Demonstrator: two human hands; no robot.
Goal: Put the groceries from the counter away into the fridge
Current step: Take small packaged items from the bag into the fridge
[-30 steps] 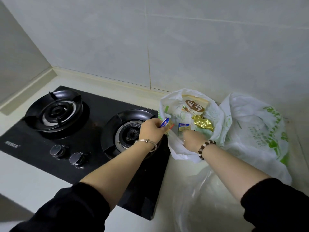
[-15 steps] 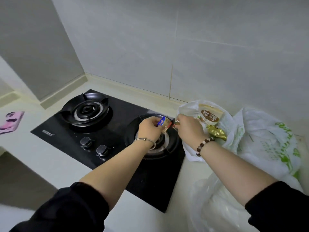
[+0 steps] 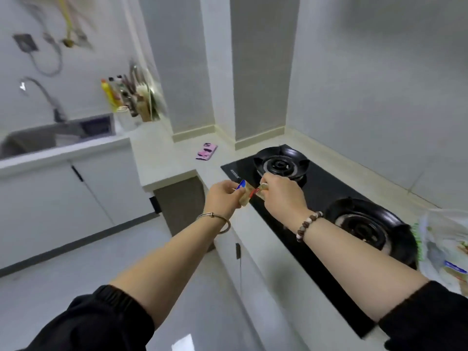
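My left hand (image 3: 225, 197) grips small snack packets (image 3: 243, 191), one with a blue end and a tan one with a red stripe. My right hand (image 3: 282, 196) pinches the other end of the tan packets (image 3: 262, 191), right beside the left hand. Both hands hover over the counter's front edge, left of the black gas hob (image 3: 316, 206). The white grocery bag (image 3: 445, 252) with more packets lies on the counter at the far right, partly cut off. The fridge is not in view.
A pink phone (image 3: 207, 151) lies on the counter (image 3: 164, 158) behind the hob. A sink (image 3: 38, 141) with a tap and a cluster of bottles (image 3: 126, 100) sit at the left. White cabinet doors (image 3: 76, 198) and open floor (image 3: 101, 262) lie below.
My right hand left the bag and joined the left hand on the packets. The view swung left, away from the bag, bringing the sink and floor into sight.
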